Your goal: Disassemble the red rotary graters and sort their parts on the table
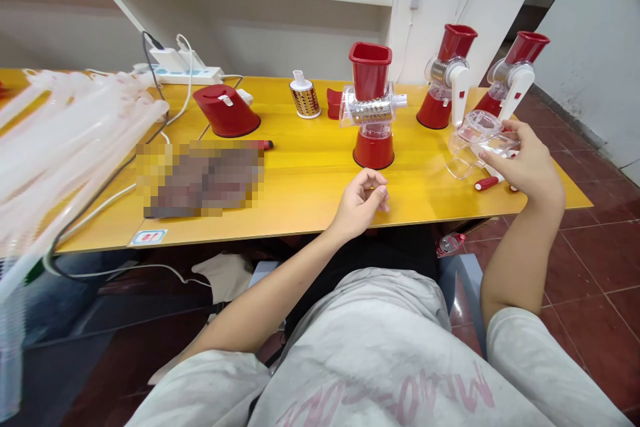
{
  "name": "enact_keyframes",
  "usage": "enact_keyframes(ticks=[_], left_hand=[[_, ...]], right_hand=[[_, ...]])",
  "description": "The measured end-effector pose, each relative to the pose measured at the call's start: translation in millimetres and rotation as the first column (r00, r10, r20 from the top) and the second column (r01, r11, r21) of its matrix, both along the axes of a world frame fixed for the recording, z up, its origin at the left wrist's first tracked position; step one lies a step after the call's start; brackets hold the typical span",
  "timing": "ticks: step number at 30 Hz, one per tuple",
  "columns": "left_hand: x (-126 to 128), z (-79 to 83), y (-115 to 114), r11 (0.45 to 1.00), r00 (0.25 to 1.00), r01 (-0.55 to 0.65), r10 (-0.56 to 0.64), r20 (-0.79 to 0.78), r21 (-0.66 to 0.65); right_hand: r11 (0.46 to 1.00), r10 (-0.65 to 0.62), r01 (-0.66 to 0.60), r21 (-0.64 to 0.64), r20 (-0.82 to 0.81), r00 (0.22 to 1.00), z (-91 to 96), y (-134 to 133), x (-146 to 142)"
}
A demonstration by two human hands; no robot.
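Observation:
My right hand (533,161) grips a clear plastic grater housing (481,128) between thumb and fingers, at the right end of the table. Close by my right hand lie crank handles with red grips (487,183), partly hidden. My left hand (361,201) rests at the table's front edge, its fingers loosely curled, with nothing visible in them. Just beyond it stands a red rotary drum grater (374,150) with a metal drum across its clear middle and no crank on it. Two more rotary graters (434,110) (524,47), with white cranks fitted, stand behind the housing.
On the yellow table (305,197) are a loose grater drum (306,101), a small red part (335,104) and a red base (227,112). A blurred-out object (205,180) lies left. Clear plastic strips (75,147), cables and a power strip (200,75) take up the far left.

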State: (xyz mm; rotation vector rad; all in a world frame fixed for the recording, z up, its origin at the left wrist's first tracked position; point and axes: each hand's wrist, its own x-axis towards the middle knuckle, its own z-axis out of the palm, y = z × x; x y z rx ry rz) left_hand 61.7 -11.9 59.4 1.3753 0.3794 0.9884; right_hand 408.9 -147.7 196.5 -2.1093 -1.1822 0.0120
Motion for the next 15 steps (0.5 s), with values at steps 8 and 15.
enact_keyframes(ticks=[8, 15], left_hand=[[1, -1.5, 1, 1.0, 1.0, -0.013, 0.013, -0.011, 0.003], [2, -2.0, 2, 0.998, 0.998, -0.056, 0.056, 0.0, 0.015]], right_hand=[[1.0, -0.009, 0.008, 0.019, 0.049, 0.999, -4.4, 0, 10], [1.0, 0.013, -0.011, -0.028, 0.044, 0.999, -3.1, -3, 17]])
